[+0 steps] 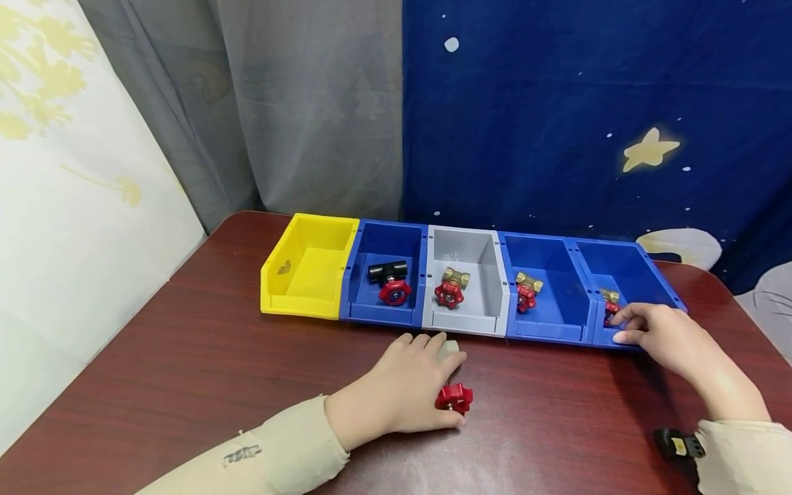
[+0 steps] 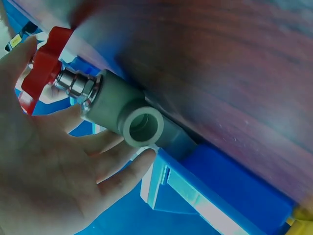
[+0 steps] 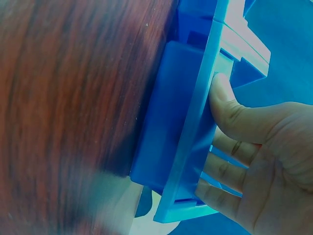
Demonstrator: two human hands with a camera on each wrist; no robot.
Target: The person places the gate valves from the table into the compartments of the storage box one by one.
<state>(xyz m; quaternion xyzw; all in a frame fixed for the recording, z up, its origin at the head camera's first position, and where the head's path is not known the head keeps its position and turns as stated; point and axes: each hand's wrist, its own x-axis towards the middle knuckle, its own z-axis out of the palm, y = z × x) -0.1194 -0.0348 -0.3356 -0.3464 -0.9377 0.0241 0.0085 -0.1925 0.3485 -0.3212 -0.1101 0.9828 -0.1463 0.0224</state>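
Note:
My left hand is over a grey-bodied valve with a red handwheel on the table. In the left wrist view, the thumb lies by the wheel and the fingers run behind the grey body, which has a round side opening. At the rightmost blue bin, my right hand reaches over the front. Its index fingertip is at the red wheel of a brass valve; a gap shows between thumb and index. The right wrist view shows the thumb at the bin's rim and fingers inside, with the valve hidden.
A joined row of bins runs along the back: yellow, blue, grey and two more blue. A black tee valve with a red wheel is in the left blue bin. Brass valves lie in the others. Curtains hang behind.

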